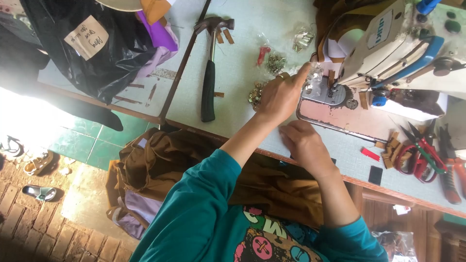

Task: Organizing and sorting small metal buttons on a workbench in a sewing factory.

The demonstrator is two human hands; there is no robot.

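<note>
My left hand (280,95), with a ring on one finger, reaches to the sewing machine (403,46). Its index finger points at the metal needle plate (324,92) and the other fingers are curled; what lies under the palm is hidden. My right hand (303,144) rests knuckles up on the pale table (242,63) near its front edge, just before the machine's pinkish base (340,119). Its fingers are folded and nothing shows in them. Small metal fittings (275,62) lie beside my left hand. Brown fabric (165,160) lies in my lap.
A hammer (209,73) lies on the table to the left. Red-handled scissors and pliers (429,155) and brown leather scraps (391,145) lie at the right. A black plastic bag (97,43) with a paper label sits at the far left. Sandals (39,191) lie on the brick floor.
</note>
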